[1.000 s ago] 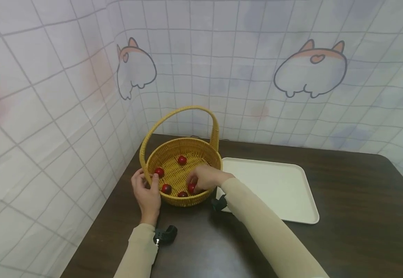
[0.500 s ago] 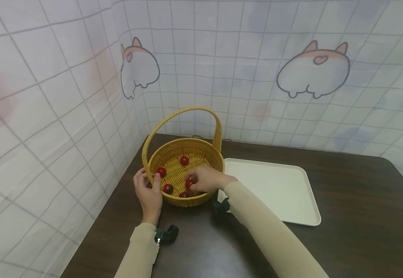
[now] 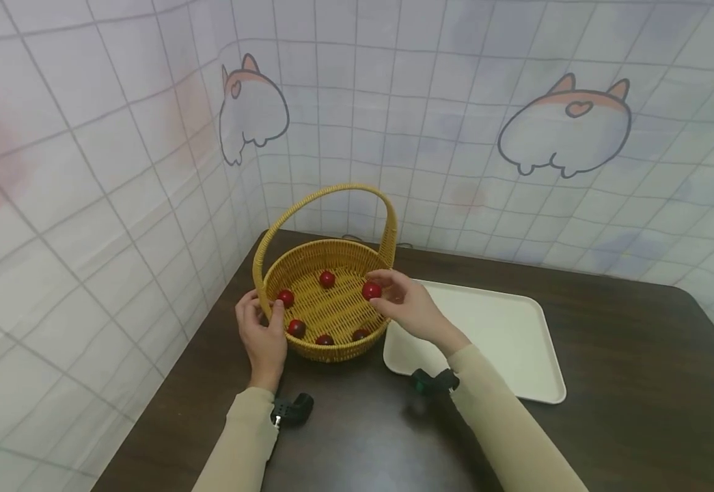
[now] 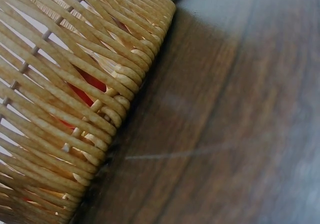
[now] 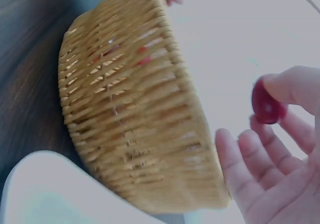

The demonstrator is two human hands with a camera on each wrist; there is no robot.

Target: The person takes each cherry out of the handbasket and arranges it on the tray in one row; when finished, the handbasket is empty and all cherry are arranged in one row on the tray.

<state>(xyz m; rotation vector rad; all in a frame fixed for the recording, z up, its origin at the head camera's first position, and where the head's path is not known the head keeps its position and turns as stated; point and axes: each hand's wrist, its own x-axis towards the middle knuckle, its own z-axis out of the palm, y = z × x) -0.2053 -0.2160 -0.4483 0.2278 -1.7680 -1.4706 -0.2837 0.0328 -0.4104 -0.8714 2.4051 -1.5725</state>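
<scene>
A yellow woven basket (image 3: 332,350) with a tall arched handle stands on the table, and several small round red fruits (image 3: 326,279) lie on its floor. My left hand (image 3: 264,345) grips the basket's left rim by the foot of the handle, thumb over the edge. In my right hand (image 3: 415,307), thumb and fingers pinch one red fruit (image 5: 266,102), held up at the basket's right rim. The right wrist view shows the other fingers of that hand spread beside the basket wall (image 5: 135,114). In the left wrist view the basket's weave (image 4: 90,84) hides most of the fruit inside.
Right of the basket lies a white rectangular tray (image 3: 498,335) on the dark wooden table (image 3: 627,355). A grid-patterned curtain (image 3: 430,137) hangs close behind the basket and along the left side.
My right hand has lifted a red fruit from the basket's floor and moved right and up to the rim. The left hand keeps its hold on the basket.
</scene>
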